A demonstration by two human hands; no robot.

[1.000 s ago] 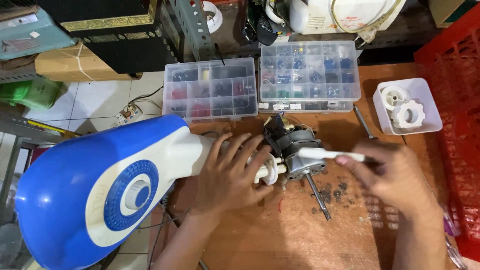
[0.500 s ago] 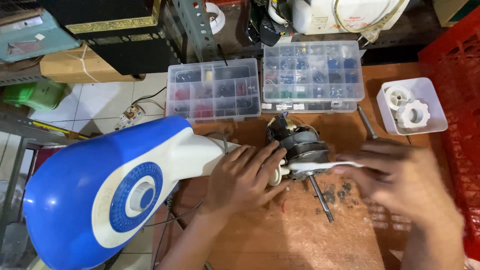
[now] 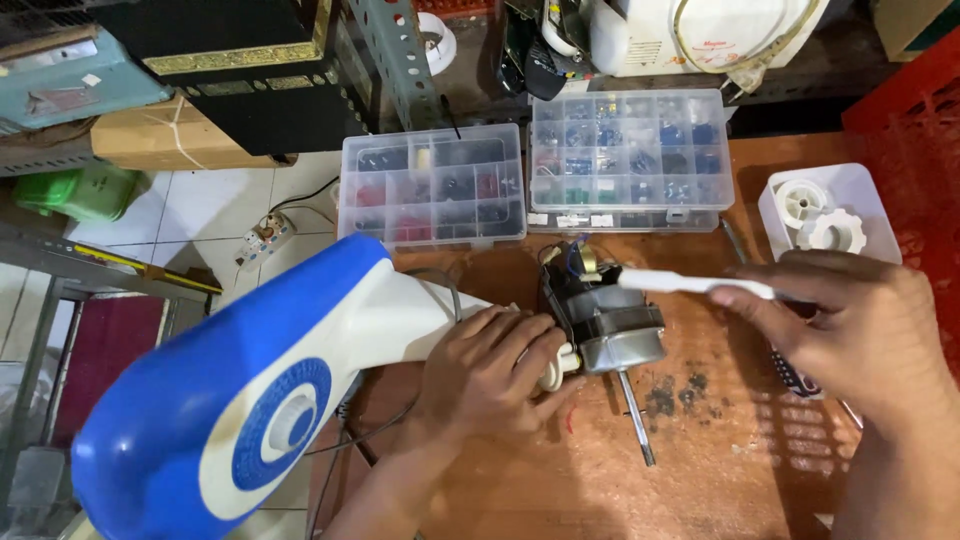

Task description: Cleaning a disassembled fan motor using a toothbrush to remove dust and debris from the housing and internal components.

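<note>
I worked in a small repair workshop, two clear compartment boxes point(image 3: 432, 188) of small parts beyond my hands, scuffed wooden bench point(image 3: 700, 450) under them, red crate point(image 3: 915, 130) at my right

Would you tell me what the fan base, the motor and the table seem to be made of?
Fan base: glossy blue and white plastic, judging by its smooth moulded sheen. Motor: apparently bare grey metal with a dull shine and a steel-looking shaft. Table: probably reddish-brown wood, matte and stained.

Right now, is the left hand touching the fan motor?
Touching. The head view shows the left hand gripping the white neck where it meets the fan motor, its fingertips lying against the motor's near end. The right hand holds a white tool above it.
</note>
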